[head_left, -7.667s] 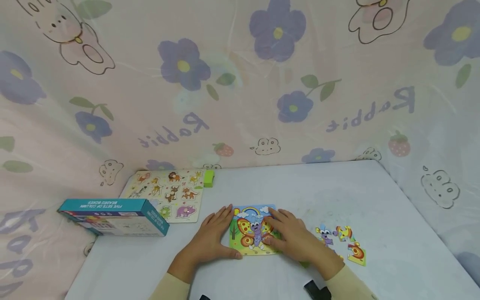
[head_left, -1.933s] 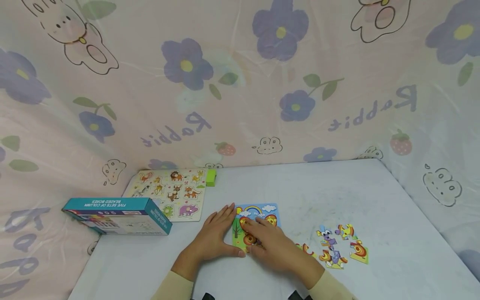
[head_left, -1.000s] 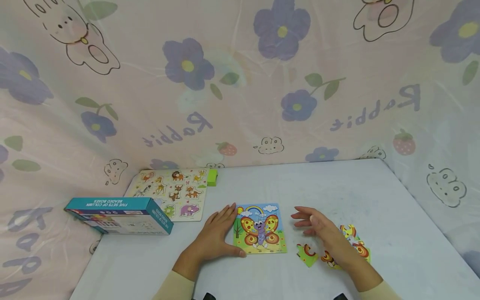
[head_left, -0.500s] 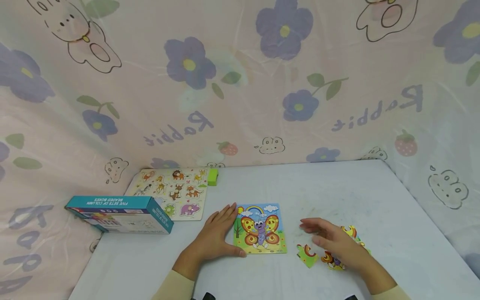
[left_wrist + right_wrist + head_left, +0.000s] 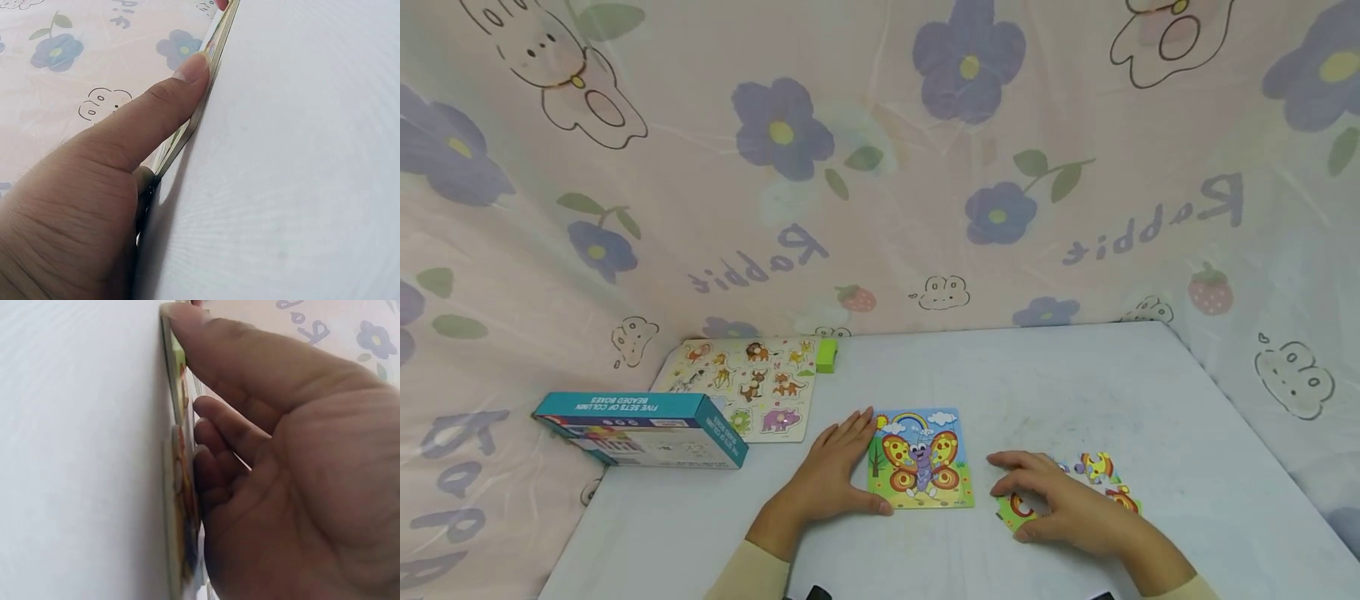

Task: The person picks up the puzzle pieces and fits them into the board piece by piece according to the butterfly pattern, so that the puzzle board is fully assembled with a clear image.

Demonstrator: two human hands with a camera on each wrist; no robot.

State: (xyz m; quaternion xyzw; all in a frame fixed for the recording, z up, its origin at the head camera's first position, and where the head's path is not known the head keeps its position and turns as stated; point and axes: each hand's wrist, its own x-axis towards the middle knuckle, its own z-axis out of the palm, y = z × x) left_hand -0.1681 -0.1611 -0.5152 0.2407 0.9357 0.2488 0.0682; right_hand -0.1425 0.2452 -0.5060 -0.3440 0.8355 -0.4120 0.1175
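A square butterfly puzzle board (image 5: 922, 458) lies flat on the white table. My left hand (image 5: 823, 471) rests with straight fingers along its left edge, the thumb at the near-left corner. In the left wrist view that thumb (image 5: 169, 94) lies against the board's edge (image 5: 200, 119). To the right, my right hand (image 5: 1067, 504) pinches a green puzzle piece (image 5: 1017, 508) with a red-brown curve, index finger at one corner and thumb at another. The right wrist view shows the thumb tip on the piece's edge (image 5: 175, 375); the other fingers curl behind. The hand partly covers nearby pieces.
More loose puzzle pieces (image 5: 1099, 467) lie beyond the right hand, including an orange spiral one (image 5: 1123, 498). At the left stand a teal box (image 5: 640, 429) and, behind it, an animal peg board (image 5: 760, 387) with a green block (image 5: 826, 356) beside it. A patterned curtain (image 5: 895, 208) encloses the table.
My right hand has left the butterfly board, moved right and come down over the green puzzle piece, its thumb and index finger now at the piece. The left hand stays at the board's edge.
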